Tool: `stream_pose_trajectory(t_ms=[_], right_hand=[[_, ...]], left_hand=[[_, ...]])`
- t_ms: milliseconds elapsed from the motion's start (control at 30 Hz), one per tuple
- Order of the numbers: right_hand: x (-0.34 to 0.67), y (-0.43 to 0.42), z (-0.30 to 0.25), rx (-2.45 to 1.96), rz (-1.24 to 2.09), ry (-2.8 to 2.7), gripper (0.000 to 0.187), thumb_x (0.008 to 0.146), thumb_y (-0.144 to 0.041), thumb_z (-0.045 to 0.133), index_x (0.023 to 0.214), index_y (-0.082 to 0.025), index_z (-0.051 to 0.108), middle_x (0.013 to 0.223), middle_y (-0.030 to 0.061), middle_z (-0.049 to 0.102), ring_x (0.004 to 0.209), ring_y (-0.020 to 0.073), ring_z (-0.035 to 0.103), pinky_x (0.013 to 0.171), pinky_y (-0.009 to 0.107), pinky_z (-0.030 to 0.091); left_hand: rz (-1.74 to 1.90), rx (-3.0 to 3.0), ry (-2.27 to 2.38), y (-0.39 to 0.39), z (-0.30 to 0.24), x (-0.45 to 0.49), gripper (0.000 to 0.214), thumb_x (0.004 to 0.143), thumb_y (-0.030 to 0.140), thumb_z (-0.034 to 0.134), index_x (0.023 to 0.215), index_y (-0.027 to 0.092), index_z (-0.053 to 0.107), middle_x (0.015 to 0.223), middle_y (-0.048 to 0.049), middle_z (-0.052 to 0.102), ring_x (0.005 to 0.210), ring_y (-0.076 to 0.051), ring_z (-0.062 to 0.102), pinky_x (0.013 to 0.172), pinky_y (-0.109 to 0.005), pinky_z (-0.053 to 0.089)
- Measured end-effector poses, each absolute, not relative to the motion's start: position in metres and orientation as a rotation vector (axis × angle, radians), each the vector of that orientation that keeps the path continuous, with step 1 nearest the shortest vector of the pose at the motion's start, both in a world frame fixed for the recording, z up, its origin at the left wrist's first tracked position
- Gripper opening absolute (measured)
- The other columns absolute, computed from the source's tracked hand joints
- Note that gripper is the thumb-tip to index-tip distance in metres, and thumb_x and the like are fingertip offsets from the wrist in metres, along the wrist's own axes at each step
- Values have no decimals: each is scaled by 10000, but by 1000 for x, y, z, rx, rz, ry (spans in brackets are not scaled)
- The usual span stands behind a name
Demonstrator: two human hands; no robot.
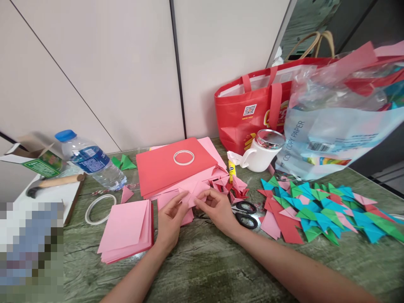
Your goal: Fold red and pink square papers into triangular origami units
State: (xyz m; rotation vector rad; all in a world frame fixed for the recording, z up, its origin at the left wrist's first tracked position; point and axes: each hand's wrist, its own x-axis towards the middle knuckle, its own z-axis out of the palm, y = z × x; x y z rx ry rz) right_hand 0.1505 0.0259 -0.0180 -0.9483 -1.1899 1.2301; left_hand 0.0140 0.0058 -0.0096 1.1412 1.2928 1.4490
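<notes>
Between my two hands is a folded piece of pink paper (193,192), raised just over the table. My left hand (172,218) pinches its left side between thumb and fingers. On the right side, my right hand (216,208) grips it the same way. Under and behind it lie more pink sheets (167,201). A stack of pink square paper (124,225) sits left of my left hand. Just right of my right hand are black-handled scissors (245,213), their blades partly hidden. Small red and pink folded pieces (235,187) lie behind the scissors.
Red sheets (158,168) carry a tape roll (183,158); another tape roll (101,209) lies left. A water bottle (94,162) and hammer (57,182) stand farther left. At right are a white mug (260,155), glue stick (232,170), red bag (233,120) and many-coloured folded papers (318,206).
</notes>
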Motion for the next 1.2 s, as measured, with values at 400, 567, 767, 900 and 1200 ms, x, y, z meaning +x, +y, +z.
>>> stream_pose_trajectory(t_ms=[400,567,767,900,1200], right_hand=[[149,26,-14,-961,1258,-1174,151,700,-295,684,707,-188,577,667,-6,587,575,147,600,555,272,501],[150,25,-12,-922,1301,-1158,136,698,-269,684,729,-189,578,675,-17,572,574,130,591,558,253,499],[151,25,-13,-992,1181,-1240,110,758,-282,615,804,-195,664,802,25,594,622,131,601,576,259,514],[152,26,-14,-1004,1048,-1310,95,750,-261,626,797,-190,668,794,42,619,742,161,598,627,261,505],[152,24,-14,-1026,1075,-1328,177,679,-278,705,822,-183,665,802,39,609,716,157,569,583,244,479]], left_hand=[[1349,1097,1228,6,-11,12,382,661,251,715,1035,189,664,1070,-80,690,938,-198,649,817,-280,515],[1334,1125,1254,5,-12,11,365,684,269,698,1040,197,661,1064,-68,693,917,-189,651,795,-268,519],[1427,1092,1370,8,-12,11,276,649,285,717,899,174,687,921,-63,722,860,-191,659,755,-269,532],[1437,943,1313,8,-6,14,450,609,289,741,1017,186,579,694,5,695,582,-165,664,528,-262,548],[1193,1129,1350,4,-1,16,270,725,358,638,573,138,602,442,20,589,371,-64,494,392,-147,402]])
